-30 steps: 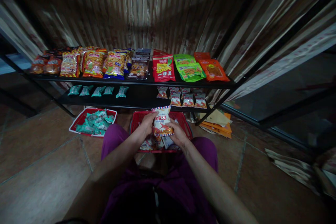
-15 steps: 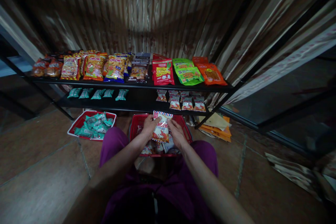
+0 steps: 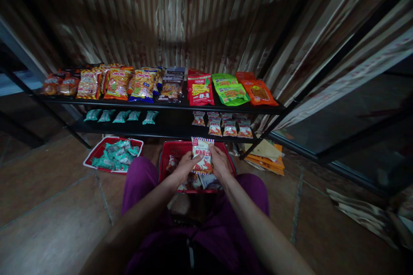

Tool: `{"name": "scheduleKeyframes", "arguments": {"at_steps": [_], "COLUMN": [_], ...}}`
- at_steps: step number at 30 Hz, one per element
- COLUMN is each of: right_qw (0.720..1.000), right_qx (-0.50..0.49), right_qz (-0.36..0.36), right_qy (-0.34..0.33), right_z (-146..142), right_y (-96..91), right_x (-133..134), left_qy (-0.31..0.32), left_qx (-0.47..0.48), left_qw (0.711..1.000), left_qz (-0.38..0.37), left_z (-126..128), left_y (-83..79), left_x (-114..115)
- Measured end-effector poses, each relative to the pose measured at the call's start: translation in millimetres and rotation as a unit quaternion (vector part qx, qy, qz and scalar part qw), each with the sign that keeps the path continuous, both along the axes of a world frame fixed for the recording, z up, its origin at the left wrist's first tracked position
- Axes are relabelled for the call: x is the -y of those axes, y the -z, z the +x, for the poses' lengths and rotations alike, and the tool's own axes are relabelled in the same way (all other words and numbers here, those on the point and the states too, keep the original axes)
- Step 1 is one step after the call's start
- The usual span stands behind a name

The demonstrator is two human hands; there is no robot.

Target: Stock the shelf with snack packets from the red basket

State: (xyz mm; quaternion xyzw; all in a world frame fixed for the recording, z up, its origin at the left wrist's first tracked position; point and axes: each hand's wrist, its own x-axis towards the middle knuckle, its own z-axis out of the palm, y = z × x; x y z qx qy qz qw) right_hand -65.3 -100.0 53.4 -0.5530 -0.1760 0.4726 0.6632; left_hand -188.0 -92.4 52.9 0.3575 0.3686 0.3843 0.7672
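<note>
A small white snack packet [image 3: 202, 154] with red lettering and a striped top edge stands upright in front of me, over the red basket [image 3: 164, 159] between my knees. On its right edge, my right hand [image 3: 221, 162] is closed, thumb across the front. My left hand [image 3: 185, 166] is at its lower left, with the thumb on the packet's front; its other fingers are partly hidden. More packets [image 3: 195, 180] lie in the basket below. Similar small packets [image 3: 230, 128] stand in rows at the right of the low shelf [image 3: 174, 128].
Teal packets [image 3: 121, 116] sit on the low shelf's left. The upper shelf [image 3: 167, 102] carries bags of snacks, including a red bag [image 3: 200, 89] and a green bag [image 3: 229, 90]. Left of my knee is a basket of teal packets [image 3: 116, 154]. Flattened cardboard [image 3: 264, 154] lies by the right post.
The packet has moved slightly right and turned more upright. My left hand has slid down along its left side, while my right hand keeps its hold.
</note>
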Motion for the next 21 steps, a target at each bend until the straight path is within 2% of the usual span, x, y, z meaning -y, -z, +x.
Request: {"name": "scheduleKeyframes", "arguments": {"at_steps": [10, 17, 21], "right_qw": [0.997, 0.995, 0.996], "right_qx": [0.066, 0.064, 0.050], "right_qz": [-0.032, -0.081, -0.078], "right_qy": [-0.019, 0.012, -0.015], "right_z": [5.8, 9.7, 11.3], "right_y": [12.8, 9.1, 17.2], "right_x": [-1.2, -3.1, -5.6], "left_qy": [-0.036, -0.021, -0.030], "left_qx": [-0.037, -0.014, -0.035], "left_qw": [0.999, 1.000, 0.999], "left_qz": [0.004, -0.010, -0.015], "left_z": [4.6, 5.4, 6.5], "left_y": [16.6, 19.0, 24.1], "left_x": [1.6, 5.1, 4.8]}}
